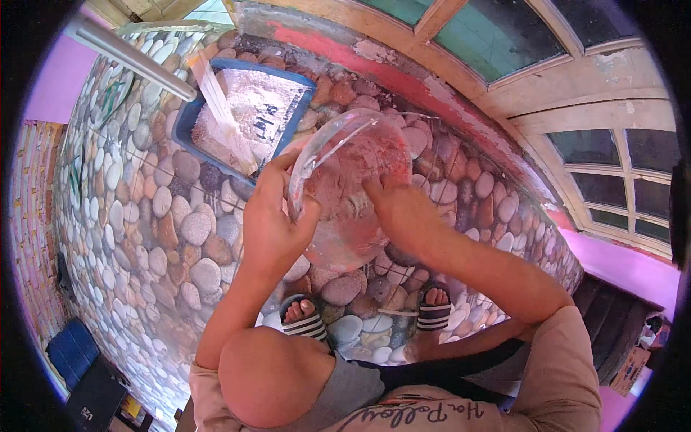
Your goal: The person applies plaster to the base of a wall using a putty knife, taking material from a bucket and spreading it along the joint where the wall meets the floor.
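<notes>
A round, clear plastic tub (345,248), smeared with pink-red and white residue, is tilted in front of me above the floor. My left hand (277,209) grips its left rim, thumb on the near side and fingers behind the wall. Inside the tub, my right hand (403,212) has its fingers curled against the stained inner surface. A small pale patch (356,205) shows beside those fingertips. What the right fingers hold, if anything, is too hidden to name.
Beyond my left hand stands a blue tray (306,90) with pinkish-white powder and a white bag (270,115). A flat pale strip (216,93) leans in it. A grey pole (133,57) crosses the upper left. My sandalled feet rest on the pebble-patterned floor (194,227). Windowed wooden panels (576,86) stand right.
</notes>
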A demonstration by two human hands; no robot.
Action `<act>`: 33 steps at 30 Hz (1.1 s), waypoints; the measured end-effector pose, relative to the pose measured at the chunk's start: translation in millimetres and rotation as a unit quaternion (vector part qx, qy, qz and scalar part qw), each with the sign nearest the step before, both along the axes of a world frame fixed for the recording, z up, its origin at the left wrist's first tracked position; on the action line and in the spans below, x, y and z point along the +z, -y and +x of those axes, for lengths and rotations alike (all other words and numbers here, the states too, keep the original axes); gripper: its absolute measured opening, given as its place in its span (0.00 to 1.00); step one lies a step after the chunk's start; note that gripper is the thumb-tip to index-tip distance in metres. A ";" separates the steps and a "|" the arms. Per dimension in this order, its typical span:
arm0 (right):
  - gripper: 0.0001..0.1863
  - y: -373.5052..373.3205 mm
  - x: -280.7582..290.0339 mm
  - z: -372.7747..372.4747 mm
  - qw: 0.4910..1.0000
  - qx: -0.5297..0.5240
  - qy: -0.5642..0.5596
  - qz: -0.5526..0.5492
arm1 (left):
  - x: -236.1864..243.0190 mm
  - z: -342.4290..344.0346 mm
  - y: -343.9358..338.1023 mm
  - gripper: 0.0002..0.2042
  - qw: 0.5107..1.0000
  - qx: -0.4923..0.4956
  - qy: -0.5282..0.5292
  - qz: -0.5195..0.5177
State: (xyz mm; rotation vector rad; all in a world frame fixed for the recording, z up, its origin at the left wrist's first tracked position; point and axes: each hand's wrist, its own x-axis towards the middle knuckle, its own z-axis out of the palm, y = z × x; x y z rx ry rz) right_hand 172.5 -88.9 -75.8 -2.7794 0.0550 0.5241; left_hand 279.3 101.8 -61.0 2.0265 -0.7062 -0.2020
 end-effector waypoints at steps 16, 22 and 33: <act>0.23 -2.9 -22.9 4.0 0.992 -0.012 0.125 -0.027 | 4.9 2.4 5.2 0.19 1.000 -0.006 -0.017 -0.017; 0.23 -1.3 -12.3 2.1 0.997 -0.006 0.067 -0.031 | -1.3 0.5 0.0 0.19 1.000 0.010 -0.018 -0.005; 0.17 14.3 -5.1 -6.6 1.000 -0.012 0.024 0.001 | -0.7 -0.7 3.8 0.24 1.000 -0.018 0.003 -0.004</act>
